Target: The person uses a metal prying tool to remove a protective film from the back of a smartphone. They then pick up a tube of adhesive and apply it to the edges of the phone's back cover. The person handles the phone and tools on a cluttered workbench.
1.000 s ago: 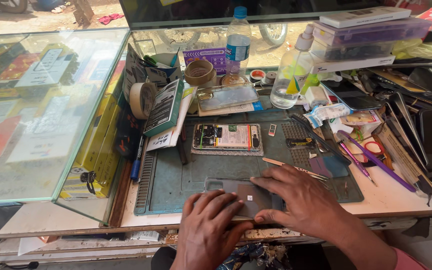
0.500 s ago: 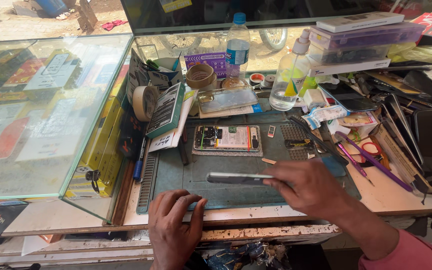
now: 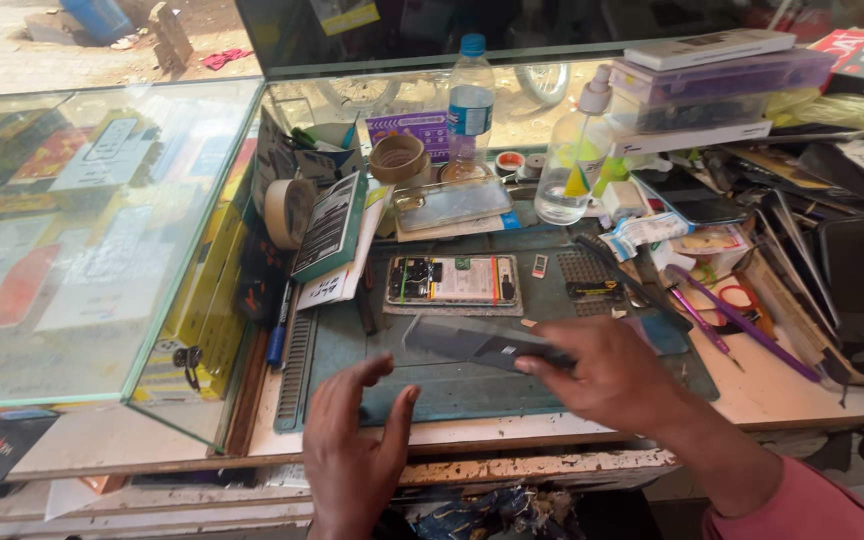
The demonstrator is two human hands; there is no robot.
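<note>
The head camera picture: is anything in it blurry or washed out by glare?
In the head view, the right hand and the dark flat panel it holds look slightly smeared by motion; the left hand is a little soft too. The glass case carries pale daylight reflections that veil the boxes inside. The opened phone on the mat looks sharp.

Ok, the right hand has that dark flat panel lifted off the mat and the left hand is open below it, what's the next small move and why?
Probably bring the left hand up to take the free end of the dark panel. The right hand pinches only one end, so the panel hangs tilted and unsupported above the green mat, while the left hand's fingers are spread and hold nothing.
</note>
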